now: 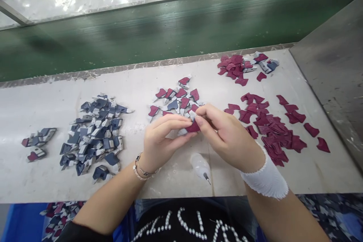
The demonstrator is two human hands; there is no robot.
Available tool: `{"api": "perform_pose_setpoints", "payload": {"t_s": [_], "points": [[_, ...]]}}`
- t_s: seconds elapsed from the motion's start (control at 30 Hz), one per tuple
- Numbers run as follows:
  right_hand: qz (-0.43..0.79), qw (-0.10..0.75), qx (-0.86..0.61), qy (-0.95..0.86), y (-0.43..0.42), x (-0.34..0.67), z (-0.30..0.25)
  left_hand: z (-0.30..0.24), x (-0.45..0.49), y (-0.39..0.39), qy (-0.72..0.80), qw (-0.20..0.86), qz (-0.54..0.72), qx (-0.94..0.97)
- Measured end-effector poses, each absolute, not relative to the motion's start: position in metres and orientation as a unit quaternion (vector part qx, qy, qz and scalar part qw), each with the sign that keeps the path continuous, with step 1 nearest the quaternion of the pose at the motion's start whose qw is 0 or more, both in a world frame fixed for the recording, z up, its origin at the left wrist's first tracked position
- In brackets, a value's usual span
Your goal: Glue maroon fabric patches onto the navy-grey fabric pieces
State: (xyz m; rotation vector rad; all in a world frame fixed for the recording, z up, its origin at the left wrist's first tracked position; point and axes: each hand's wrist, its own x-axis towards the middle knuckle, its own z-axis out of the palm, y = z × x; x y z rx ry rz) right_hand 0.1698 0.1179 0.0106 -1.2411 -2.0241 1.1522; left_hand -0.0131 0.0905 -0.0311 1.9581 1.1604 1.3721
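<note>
Both my hands meet over the middle of the white table around one small maroon and grey plastic part [193,127]. My left hand [166,136] pinches it from the left, between thumb and fingers. From the right, my right hand [224,134] grips the same part near its light grey tip. My fingers partly hide it. Just beyond lies a group of similar maroon-topped parts [181,93]. Below my hands a clear squeeze bottle with a thin metal nozzle [200,166] lies on its side.
A heap of navy and grey parts [93,134] lies left, with a few parts [39,140] farther left. Maroon pieces [275,132] spread right; another pile [232,68] lies behind. A green conveyor belt [141,32] runs beyond the table [176,187]. A blue bin [25,221] stands below left.
</note>
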Motion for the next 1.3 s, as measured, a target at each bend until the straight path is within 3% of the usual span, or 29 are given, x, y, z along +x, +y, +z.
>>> {"api": "perform_pose_setpoints", "payload": {"t_s": [0.17,0.37,0.5,0.57,0.73,1.0,1.3], "points": [[0.387,0.258,-0.464,-0.753,0.115,0.164,0.01,-0.035,-0.011,0.09,0.433,0.26,0.524,0.686],[0.403,0.273,-0.437,-0.756,0.113,0.171,0.01,-0.037,-0.009,0.09,0.412,0.388,0.565,0.601],[0.296,0.247,-0.422,-0.82,0.114,0.173,0.008,-0.03,-0.01,0.09,0.448,0.552,0.47,0.524],[0.269,0.222,-0.411,-0.842,0.114,0.174,0.006,-0.025,-0.012,0.09,0.462,0.583,0.398,0.536],[0.27,0.203,-0.374,-0.864,0.115,0.175,0.005,-0.014,-0.017,0.09,0.47,0.56,0.371,0.573],[0.27,0.23,-0.346,-0.868,0.114,0.179,0.006,-0.015,-0.017,0.091,0.457,0.628,0.364,0.513],[0.278,0.205,-0.343,-0.873,0.11,0.172,0.003,-0.017,-0.019,0.092,0.452,0.515,0.342,0.644]]}}
